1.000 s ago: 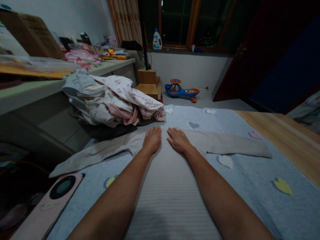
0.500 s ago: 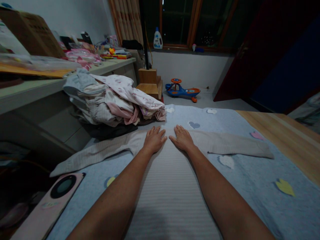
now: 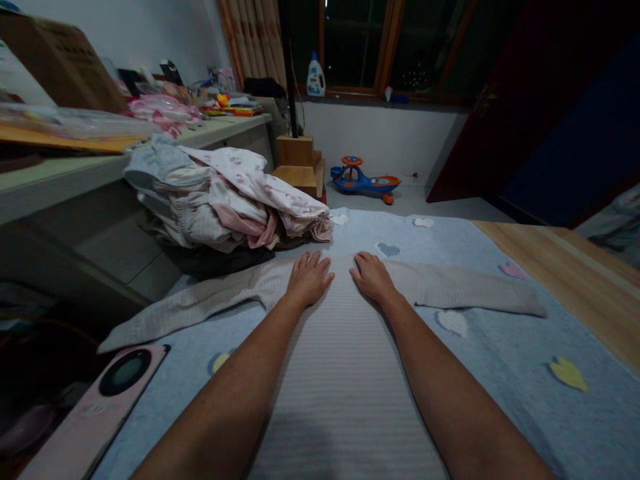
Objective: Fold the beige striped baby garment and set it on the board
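Observation:
A grey striped long-sleeved shirt [image 3: 345, 373] lies spread flat, its two sleeves stretched out to the left and right. My left hand [image 3: 309, 280] rests flat on its far part, left of the middle, with fingers spread. To the right of it my right hand [image 3: 373, 277] also lies on the fabric, fingers a little bent and apart. Neither hand grips the cloth. Under the shirt is a light blue blanket [image 3: 500, 360] with heart and leaf patches. My forearms cover part of the shirt's sides.
A pile of clothes [image 3: 225, 200] sits at the far left of the blanket. A pink phone [image 3: 85, 427] lies near the left sleeve. Beyond stand a cluttered desk [image 3: 220, 130], wooden steps [image 3: 297, 177] and a blue ride-on toy [image 3: 367, 183]. Bare wooden boards [image 3: 570, 267] border the right side.
My right hand has slid slightly to the right over the shirt, widening the gap between the hands. The left hand and the shirt look almost unchanged.

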The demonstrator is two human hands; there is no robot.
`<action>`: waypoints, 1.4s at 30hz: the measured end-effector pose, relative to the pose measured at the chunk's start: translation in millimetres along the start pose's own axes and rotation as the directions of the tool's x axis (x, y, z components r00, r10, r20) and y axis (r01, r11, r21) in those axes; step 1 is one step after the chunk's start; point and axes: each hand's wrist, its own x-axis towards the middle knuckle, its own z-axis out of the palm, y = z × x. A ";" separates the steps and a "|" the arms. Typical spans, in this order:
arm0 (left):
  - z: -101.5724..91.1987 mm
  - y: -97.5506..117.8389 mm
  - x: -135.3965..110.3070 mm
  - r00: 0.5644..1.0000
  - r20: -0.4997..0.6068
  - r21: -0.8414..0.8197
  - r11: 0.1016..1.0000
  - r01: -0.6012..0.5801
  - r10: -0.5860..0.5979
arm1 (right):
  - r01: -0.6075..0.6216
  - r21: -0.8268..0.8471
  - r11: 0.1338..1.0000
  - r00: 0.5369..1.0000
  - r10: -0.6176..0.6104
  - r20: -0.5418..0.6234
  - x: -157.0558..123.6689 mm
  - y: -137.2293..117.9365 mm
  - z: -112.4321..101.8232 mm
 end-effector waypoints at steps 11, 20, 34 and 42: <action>-0.1 -0.6 0.3 1.000 0.009 0.001 1.000 0.004 -0.004 | -0.065 -0.036 0.997 0.995 0.067 0.075 1.9 1.9 2.7; -1.5 -0.2 -0.1 1.000 0.004 0.009 1.000 -0.003 0.003 | 0.084 0.068 0.994 0.996 -0.085 0.009 2.2 -4.3 3.0; 3.7 -3.9 1.4 1.000 -0.027 -0.012 1.000 -0.009 0.009 | 0.123 0.028 0.992 0.982 -0.126 0.144 2.2 -21.1 6.1; 2.0 -3.5 1.0 1.000 -0.021 -0.011 1.000 -0.008 0.007 | 0.043 0.006 0.999 0.988 -0.043 0.149 3.2 -18.7 3.6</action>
